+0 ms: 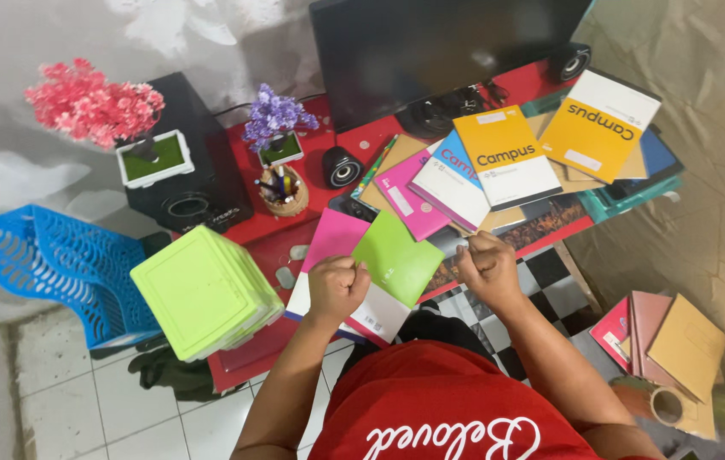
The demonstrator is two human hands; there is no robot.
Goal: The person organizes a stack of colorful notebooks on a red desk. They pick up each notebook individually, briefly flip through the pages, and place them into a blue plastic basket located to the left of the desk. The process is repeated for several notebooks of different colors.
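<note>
Both hands are closed into fists above the front edge of the red desk (251, 228). Left hand (337, 288) is curled tight beside the green notebook (396, 258), touching its left edge or perhaps pinching it; I cannot tell if the fingers really hold the cover. Right hand (486, 268) is also closed, and it seems to hold something small and thin between the fingers, but it is too small to name.

That green notebook lies tilted on top of a pink notebook (334, 237) and a white one (375, 313), near the person's body. It looks thin and light, with a soft cover that bends easily, and smooth enough to slide on the books under it. I think the best place to take it is at a corner or along the spine, where it is stiffer.

Both forearms come up from below, elbows out, wrists almost straight, knuckles turned upward. More notebooks, yellow (507, 158) among them, are spread further back on the desk, and a stack of light green boxes (205, 291) stands to the left.
</note>
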